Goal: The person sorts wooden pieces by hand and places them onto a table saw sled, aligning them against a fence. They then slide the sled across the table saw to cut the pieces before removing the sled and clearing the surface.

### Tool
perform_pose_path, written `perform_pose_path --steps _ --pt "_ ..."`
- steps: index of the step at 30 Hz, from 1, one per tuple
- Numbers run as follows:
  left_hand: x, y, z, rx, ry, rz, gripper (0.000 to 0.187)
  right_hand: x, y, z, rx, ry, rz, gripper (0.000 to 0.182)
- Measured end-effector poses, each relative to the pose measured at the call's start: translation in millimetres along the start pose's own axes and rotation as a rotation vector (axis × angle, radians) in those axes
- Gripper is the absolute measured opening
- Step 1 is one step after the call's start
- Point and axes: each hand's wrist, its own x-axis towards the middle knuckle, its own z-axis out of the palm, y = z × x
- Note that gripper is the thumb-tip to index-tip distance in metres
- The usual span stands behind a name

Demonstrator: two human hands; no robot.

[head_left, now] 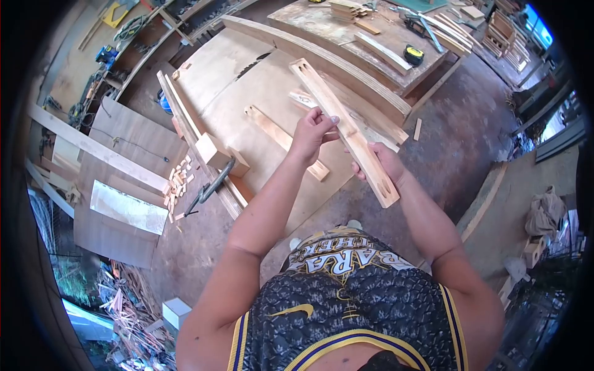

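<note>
A long pale wooden strip (346, 127) with pocket holes at both ends is held up at a slant above the worktable. My right hand (385, 164) wraps round its lower part, thumb on one side and fingers on the other. Close against the strip's left edge is my left hand (314, 133), its thumb and fingers pinched together. Whatever sits in that pinch is too small to make out. Beneath my hands, a similar wooden strip (278, 136) lies on the worktable (216, 71), and another strip (301, 97) is partly hidden behind the held one.
A dark toothed saw blade (253, 65) shows in the tabletop. At its left edge a clamp (210, 188) grips a board beside a wood block (211, 150). A tape measure (413, 55) rests on the far bench (297, 18). Wood offcuts (178, 183) litter the floor.
</note>
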Motion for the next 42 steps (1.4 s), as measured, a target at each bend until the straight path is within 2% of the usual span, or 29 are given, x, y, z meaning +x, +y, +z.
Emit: perform_pose_path --steps 1,3,8,10,12,13,14,15,16,18,20,22,23,24,26,27,28,30,32,33,35,36,38,41,42 --pt "-2 2 4 0.060 0.028 0.021 0.037 -1 1 -1 -0.002 0.003 -0.002 0.056" --pt "-8 11 7 0.046 0.005 0.054 0.037 -2 2 -4 -0.133 0.092 0.038 0.053" --pt "-14 22 -10 0.036 -0.118 0.137 0.041 -19 11 -10 -0.260 0.143 0.061 0.053" --pt "-13 27 -18 0.051 -0.098 0.157 0.042 -24 16 -12 -0.286 0.138 0.057 0.055" --pt "-12 30 -25 0.024 -0.077 0.161 0.037 -28 18 -13 -0.229 0.019 0.101 0.057" --pt "-12 33 -30 0.007 -0.004 0.171 0.029 -29 17 -12 -0.217 0.039 0.098 0.057" --pt "-11 32 -37 -0.011 0.069 0.174 0.022 -29 16 -12 -0.208 -0.036 0.059 0.056" --pt "-11 29 -44 -0.073 0.078 0.151 0.017 -32 16 -8 -0.199 -0.110 0.019 0.055" --pt "-7 31 -55 -0.136 0.087 0.135 0.014 -37 14 3 -0.192 -0.086 0.018 0.055" --pt "5 16 -86 -0.190 0.038 0.092 0.016 -38 1 30 -0.196 -0.062 -0.019 0.058" --pt "-1 13 -98 -0.272 0.155 0.048 0.019 -32 1 37 -0.172 -0.086 -0.022 0.056" --pt "-8 12 -107 -0.244 0.175 0.044 0.012 -15 6 41 -0.488 0.148 0.049 0.054" --pt "-12 9 -111 -0.191 0.221 0.018 0.010 -7 17 48 -0.826 0.334 0.075 0.055" --pt "-17 10 -115 -0.138 0.267 -0.009 0.010 3 33 50 -0.828 0.316 0.079 0.055" --pt "-11 -7 -142 -0.082 0.309 -0.042 0.013 22 71 47 -1.496 0.583 -0.195 0.060" --pt "-4 -17 -156 -0.029 0.360 -0.082 0.015 32 83 56 -1.511 0.672 -0.133 0.056" --pt "0 -24 -164 0.023 0.409 -0.123 0.017 42 91 58 -1.513 0.671 -0.137 0.056" --pt "9 -31 -179 0.066 0.409 -0.116 0.023 59 105 60 -1.565 0.725 -0.241 0.052" --pt "17 -37 -187 0.139 0.459 -0.140 0.029 63 101 79 -1.548 0.736 -0.196 0.047" --pt "16 -36 -187 0.141 0.460 -0.148 0.029 70 101 74 -1.646 0.738 -0.253 0.047" --pt "12 -36 -186 0.684 0.400 -0.143 0.038 77 110 61 -1.738 0.734 -0.302 0.046" --pt "14 -44 -190 0.686 0.398 -0.149 0.038 79 114 54 -1.757 0.713 -0.253 0.049" --pt "24 -61 -198 1.027 0.503 -0.070 0.053 79 111 47 -1.777 0.699 -0.211 0.052" --pt "11 -40 -181 1.018 0.429 -0.121 0.064 68 97 41 -1.725 0.741 -0.311 0.058" --pt "14 -36 -176 1.017 0.433 -0.118 0.064 62 80 30 -1.853 0.849 -0.409 0.057"
